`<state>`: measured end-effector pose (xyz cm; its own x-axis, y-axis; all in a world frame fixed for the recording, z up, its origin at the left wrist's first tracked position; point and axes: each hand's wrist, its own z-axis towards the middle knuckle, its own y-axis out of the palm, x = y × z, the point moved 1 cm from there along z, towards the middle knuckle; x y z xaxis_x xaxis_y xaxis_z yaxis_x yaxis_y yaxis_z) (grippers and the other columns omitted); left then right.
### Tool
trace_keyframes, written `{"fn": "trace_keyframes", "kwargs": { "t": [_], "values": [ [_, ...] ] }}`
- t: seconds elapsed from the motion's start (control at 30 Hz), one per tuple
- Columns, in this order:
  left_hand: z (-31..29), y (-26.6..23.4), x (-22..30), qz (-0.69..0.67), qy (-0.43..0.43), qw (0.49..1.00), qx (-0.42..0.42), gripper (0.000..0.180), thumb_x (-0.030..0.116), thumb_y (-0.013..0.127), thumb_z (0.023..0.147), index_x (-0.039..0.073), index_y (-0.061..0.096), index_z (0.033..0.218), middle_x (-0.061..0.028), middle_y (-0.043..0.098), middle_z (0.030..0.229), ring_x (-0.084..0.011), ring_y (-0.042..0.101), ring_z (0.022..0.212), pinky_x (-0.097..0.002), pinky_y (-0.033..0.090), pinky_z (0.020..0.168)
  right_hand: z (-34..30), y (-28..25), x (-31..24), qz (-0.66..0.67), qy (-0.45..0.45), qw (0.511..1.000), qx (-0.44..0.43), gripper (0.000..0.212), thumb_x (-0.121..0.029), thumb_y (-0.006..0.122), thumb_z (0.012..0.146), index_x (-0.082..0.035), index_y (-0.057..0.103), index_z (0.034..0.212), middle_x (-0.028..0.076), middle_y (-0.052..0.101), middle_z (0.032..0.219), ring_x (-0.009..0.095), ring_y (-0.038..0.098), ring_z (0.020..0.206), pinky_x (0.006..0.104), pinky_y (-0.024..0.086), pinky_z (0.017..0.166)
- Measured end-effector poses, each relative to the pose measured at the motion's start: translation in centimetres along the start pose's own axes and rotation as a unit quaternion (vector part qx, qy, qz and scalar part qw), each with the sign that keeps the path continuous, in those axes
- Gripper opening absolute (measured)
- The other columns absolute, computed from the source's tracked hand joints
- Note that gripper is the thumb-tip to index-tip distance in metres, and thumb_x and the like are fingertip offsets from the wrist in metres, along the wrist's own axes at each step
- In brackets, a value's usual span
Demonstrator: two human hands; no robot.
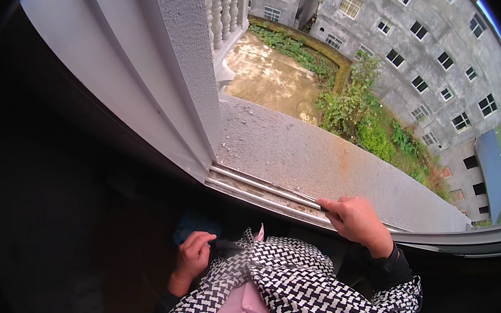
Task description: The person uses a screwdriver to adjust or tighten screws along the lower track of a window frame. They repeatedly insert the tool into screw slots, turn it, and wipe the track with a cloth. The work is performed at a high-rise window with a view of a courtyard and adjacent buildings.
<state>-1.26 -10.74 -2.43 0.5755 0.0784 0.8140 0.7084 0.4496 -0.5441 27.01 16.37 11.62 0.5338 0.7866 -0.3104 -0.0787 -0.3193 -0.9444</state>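
A window track [259,193] with several pale rails and brown dirt in its grooves runs along the sill. My right hand [356,221] is over the track, closed on a thin, slender tool [295,193]. The index finger stretches along the tool, and its narrow end lies in the groove, pointing left. The tool's handle is hidden in the palm. My left hand [194,253] is low in front of my body, fingers curled round a dark, handle-like thing [227,246] whose kind I cannot make out. Beside it, in shadow, is a blue thing [192,226].
A white window frame [108,64] rises on the left. Beyond the track lies a rough outer ledge [300,146], with a drop to a yard [277,68], plants [357,115] and a grey building [411,57]. A white balustrade [225,15] stands outside. The room's lower left is dark.
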Motion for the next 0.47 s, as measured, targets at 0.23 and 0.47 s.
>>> {"fn": "trace_keyframes", "kwargs": {
  "t": [0.23,0.47],
  "values": [
    [-0.1,-0.9,0.6,0.003,0.003,1.0,0.005,0.033,-0.01,0.058,0.081,0.006,0.072,0.106,-0.015,0.07,0.099,-0.0341,0.07,0.087,-0.0386,0.059,0.073,3.5,1.4,-1.6,-0.028,-0.017,0.999,0.019,0.036,-0.015,0.069,0.088,-0.021,0.073,0.124,0.013,0.062,0.072,0.036,0.063,0.065,0.0475,0.05,0.059],
    [-1.0,-0.9,-0.2,0.011,-0.01,1.0,0.012,0.031,-0.009,0.058,0.082,0.005,0.072,0.106,-0.0147,0.07,0.1,-0.0338,0.071,0.088,-0.0386,0.059,0.074,0.2,-1.5,-0.1,-0.033,0.013,0.998,-0.06,0.036,-0.019,0.069,0.087,-0.019,0.071,0.122,0.015,0.067,0.074,0.038,0.067,0.071,0.0501,0.051,0.06]
  ]
}}
